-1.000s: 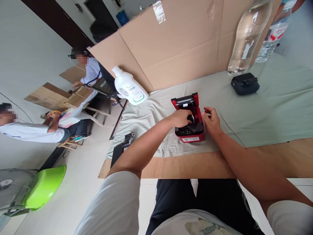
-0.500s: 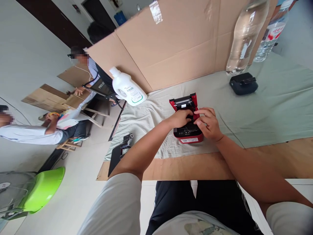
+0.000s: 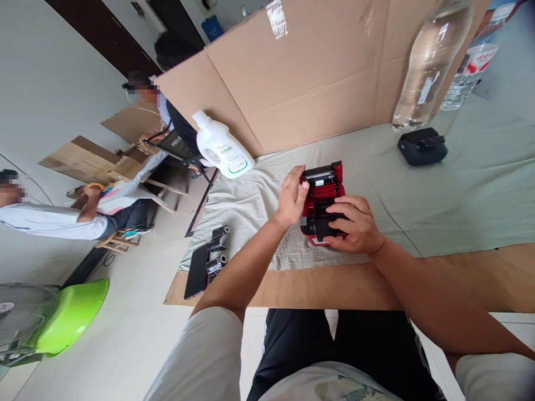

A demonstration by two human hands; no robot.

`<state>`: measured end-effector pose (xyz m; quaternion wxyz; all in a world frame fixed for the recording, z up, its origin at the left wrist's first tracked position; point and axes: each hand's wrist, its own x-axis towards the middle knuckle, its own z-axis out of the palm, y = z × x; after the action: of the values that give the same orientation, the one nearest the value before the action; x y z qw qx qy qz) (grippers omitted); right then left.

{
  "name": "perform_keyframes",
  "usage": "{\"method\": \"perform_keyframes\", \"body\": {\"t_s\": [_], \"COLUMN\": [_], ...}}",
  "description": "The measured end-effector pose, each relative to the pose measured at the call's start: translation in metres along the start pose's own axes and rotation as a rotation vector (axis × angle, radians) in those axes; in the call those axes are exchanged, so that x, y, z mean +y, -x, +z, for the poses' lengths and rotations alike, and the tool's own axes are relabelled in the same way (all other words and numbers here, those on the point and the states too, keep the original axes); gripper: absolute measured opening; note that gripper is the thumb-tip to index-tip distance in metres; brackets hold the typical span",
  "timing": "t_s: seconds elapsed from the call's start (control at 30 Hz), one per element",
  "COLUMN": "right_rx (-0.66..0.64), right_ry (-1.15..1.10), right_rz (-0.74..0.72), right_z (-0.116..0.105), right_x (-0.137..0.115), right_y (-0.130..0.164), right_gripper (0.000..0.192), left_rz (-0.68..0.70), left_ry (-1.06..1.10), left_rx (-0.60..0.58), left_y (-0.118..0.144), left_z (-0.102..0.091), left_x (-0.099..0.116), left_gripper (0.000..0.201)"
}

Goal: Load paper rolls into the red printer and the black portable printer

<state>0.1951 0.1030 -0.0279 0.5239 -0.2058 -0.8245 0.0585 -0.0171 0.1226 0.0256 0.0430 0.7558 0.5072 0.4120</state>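
Observation:
A small red and black label printer point(image 3: 322, 192) lies on the cloth in front of me, its lid tipped back and a roller showing inside. My left hand point(image 3: 291, 197) grips the lid's left edge, thumb at the front and fingers behind. Across the black front part of the body lies my right hand point(image 3: 354, 225), its fingers spread and touching it. The fingers hide part of the printer's inside. Two small rolls of black film, an upper roll point(image 3: 218, 238) and a lower roll point(image 3: 215, 266), lie left of my left forearm.
A black phone-like slab point(image 3: 196, 273) lies by the rolls. Behind stand a white jug point(image 3: 225, 147), a cardboard wall point(image 3: 309, 83), a large bottle point(image 3: 430, 67) and a water bottle point(image 3: 468, 72). A black case point(image 3: 422, 146) sits at right. Other people sit beyond the table's left side.
My left hand has moved out of the printer to the lid's left edge. The right hand has come down onto the front part, fingers spread. The lower roll is now uncovered.

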Motion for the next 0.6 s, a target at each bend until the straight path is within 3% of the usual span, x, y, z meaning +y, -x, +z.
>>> {"method": "perform_keyframes", "body": {"t_s": [0.2,0.33,0.5,0.6], "right_rx": [-0.022,-0.007,0.065,0.074], "right_ry": [0.042,0.041,0.04,0.049], "right_rz": [0.006,0.048,0.133,0.187], "right_z": [0.0,0.0,0.005,0.008], "right_x": [-0.002,-0.001,0.006,0.008], "right_y": [0.002,0.001,0.001,0.003], "right_gripper": [0.04,0.045,0.073,0.066], "left_rz": [0.014,0.01,-0.022,-0.025], "left_ry": [0.07,0.073,0.052,0.04], "left_rx": [0.131,0.206,0.331,0.352], "left_y": [0.053,0.084,0.095,0.094], "left_z": [0.005,0.022,0.043,0.045], "left_x": [0.022,0.022,0.019,0.02], "left_gripper": [0.055,0.053,0.054,0.05]}}
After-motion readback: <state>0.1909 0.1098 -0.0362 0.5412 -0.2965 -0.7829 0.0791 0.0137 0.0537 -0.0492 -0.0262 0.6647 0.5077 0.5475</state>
